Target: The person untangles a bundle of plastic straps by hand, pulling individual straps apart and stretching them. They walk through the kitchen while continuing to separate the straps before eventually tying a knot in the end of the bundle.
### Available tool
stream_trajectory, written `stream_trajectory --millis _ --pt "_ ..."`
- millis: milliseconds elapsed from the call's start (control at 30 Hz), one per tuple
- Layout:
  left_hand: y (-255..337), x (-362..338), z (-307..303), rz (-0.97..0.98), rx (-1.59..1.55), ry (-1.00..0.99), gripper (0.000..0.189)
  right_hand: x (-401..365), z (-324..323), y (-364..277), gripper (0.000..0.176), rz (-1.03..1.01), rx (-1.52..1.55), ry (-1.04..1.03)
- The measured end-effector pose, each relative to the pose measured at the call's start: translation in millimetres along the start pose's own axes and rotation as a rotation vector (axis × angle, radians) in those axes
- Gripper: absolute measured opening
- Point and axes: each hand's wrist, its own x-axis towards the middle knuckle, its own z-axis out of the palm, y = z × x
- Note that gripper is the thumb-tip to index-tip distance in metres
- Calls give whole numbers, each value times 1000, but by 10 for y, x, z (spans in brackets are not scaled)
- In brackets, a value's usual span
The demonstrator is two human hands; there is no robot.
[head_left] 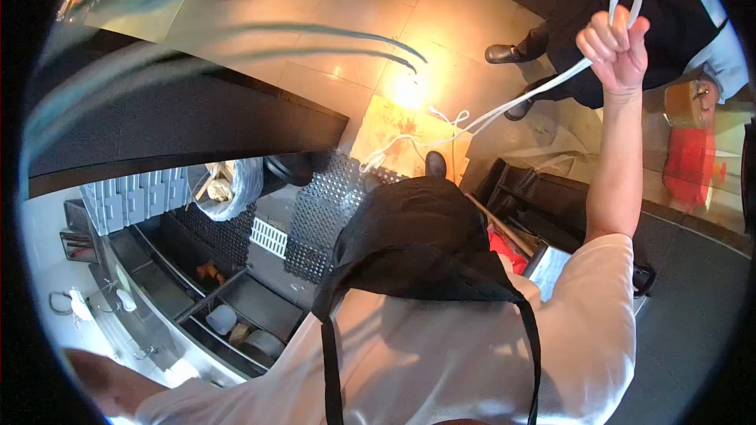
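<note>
- Stretching in doubled strands, the white cord (551, 83) looks thin and bendy.
- Right grip (617, 46) curls tightly around it; left grip is out of view.
- Below, it slopes across the tan board (379, 127) toward its near left corner.

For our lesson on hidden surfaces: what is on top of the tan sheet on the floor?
White cord, gripped higher up by the right hand, crosses the tan sheet; a dark shoe overlaps its near edge. The surface beneath both is covered and cannot be seen.

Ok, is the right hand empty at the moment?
No, the right hand is closed around a white cord, with lengths of it showing both above and below the fist.
</note>
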Motion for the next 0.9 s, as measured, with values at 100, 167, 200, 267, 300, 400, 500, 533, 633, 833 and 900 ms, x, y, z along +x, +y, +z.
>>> stream_trajectory --millis 100,167,200,267,300,400,500,533,633,833,900 --pt "-449 -55 -1030 -119 92 66 31 -472 -526 41 41 8 33 295" --pt "-760 -178 -1708 -200 133 104 32 -731 -826 189 37 11 -10 534" --pt "-924 -271 -2044 -239 151 126 32 -827 -894 267 33 24 39 561" --pt "-1184 -515 -2599 -326 180 175 33 -950 -1090 509 29 104 47 628" --pt "-1270 -652 -2824 -360 201 192 33 -946 -1084 606 31 165 -11 633" --pt "-1396 -939 -3311 -439 274 228 35 -808 -1017 845 35 230 -42 700" --pt "-1470 -1096 -3588 -500 312 238 37 -552 -875 950 34 392 -170 644" --pt "-1505 -1119 -3587 -504 337 216 37 -487 -828 964 34 417 -237 595" --pt "-1586 -1105 -3397 -241 623 -61 24 -205 -725 1048 31 494 -514 582" --pt "-1935 -785 -3936 -412 133 475 21 114 -746 747 23 651 -352 390" --pt "-2040 -877 -4151 -394 790 347 23 145 -758 694 25 611 -312 414"
